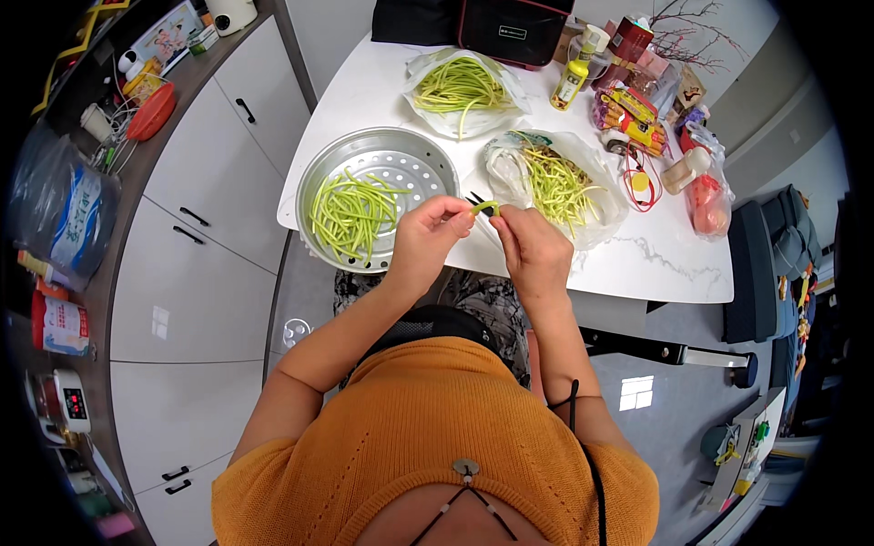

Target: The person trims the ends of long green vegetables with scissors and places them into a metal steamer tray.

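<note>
Hands, two of them, meet over the near edge of the counter (669, 273), and here we are: left hand (423, 241) and right hand (534, 250) both pinch one short green stem piece (484, 208), fingers closed on it from either side. A dark pointed tool (477, 197) (just one that I can spot) peeks out behind the piece; which hand has it, if either, I can't tell. One round metal pan (414, 168) with a perforated bottom sits at the left, holding a heap of cut stems (350, 218), far too tangled to count. Two plastic bags are in play: the far bag (512, 114) with long stems, the near bag (501, 168) with a looser pile. Now the edges: the pan comes right up to the front-left rim, and room opens at the right, over a marbled stretch toward the rounded corner. Straight ahead the near bag crowds the right hand, while the pan flanks the left. Beyond stand one yellow-green bottle (571, 84), a cluster of packets (633, 123), one red cord (654, 193) and one clear jar (687, 170), with a black bag (514, 32) along the far edge.
</note>
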Demonstrator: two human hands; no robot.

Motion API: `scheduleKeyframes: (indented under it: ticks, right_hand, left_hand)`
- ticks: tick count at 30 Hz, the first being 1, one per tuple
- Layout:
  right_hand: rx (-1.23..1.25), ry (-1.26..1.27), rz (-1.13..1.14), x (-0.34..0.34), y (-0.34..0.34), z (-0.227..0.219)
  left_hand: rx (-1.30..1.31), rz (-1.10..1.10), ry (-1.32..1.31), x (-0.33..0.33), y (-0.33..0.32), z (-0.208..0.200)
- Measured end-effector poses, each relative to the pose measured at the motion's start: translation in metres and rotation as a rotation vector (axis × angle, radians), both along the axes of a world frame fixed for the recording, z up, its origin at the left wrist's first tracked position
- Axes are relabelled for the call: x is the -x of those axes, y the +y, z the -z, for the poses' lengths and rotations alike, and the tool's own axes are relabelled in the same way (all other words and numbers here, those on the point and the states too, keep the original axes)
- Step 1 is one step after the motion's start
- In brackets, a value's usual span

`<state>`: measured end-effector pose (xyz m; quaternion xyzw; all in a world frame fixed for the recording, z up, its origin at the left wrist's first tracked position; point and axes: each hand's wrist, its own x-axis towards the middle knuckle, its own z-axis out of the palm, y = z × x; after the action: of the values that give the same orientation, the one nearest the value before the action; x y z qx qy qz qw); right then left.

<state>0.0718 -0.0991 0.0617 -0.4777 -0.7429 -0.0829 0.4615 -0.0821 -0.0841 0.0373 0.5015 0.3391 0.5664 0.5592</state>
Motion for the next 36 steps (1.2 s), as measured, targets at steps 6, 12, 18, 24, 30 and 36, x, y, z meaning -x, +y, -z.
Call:
scheduleKeyframes:
  ticks: [6, 12, 18, 24, 30, 36]
  right_hand:
    - [0.028, -0.094, -0.008, 0.006, 0.0, 0.001]
    - [0.134, 0.005, -0.046, 0.0, -0.002, 0.011]
    - [0.238, 0.126, 0.049, -0.041, 0.013, 0.012]
    - [0.096, -0.103, 0.437, -0.078, 0.044, 0.007]
    - [0.011, 0.003, 0.02, -0.042, 0.028, 0.0]
    - [0.038, -0.04, -0.167, 0.009, 0.01, -0.006]
  left_hand:
    - [-0.091, -0.084, 0.081, 0.001, -0.001, 0.001]
    - [0.056, -0.237, -0.357, 0.027, 0.026, -0.011]
    - [0.117, -0.229, -0.622, 0.062, 0.041, -0.015]
    - [0.216, -0.106, -0.745, 0.064, 0.037, -0.014]
    - [0.341, -0.011, -0.817, 0.053, 0.034, -0.01]
    - [0.349, 0.057, -0.767, 0.04, 0.028, -0.006]
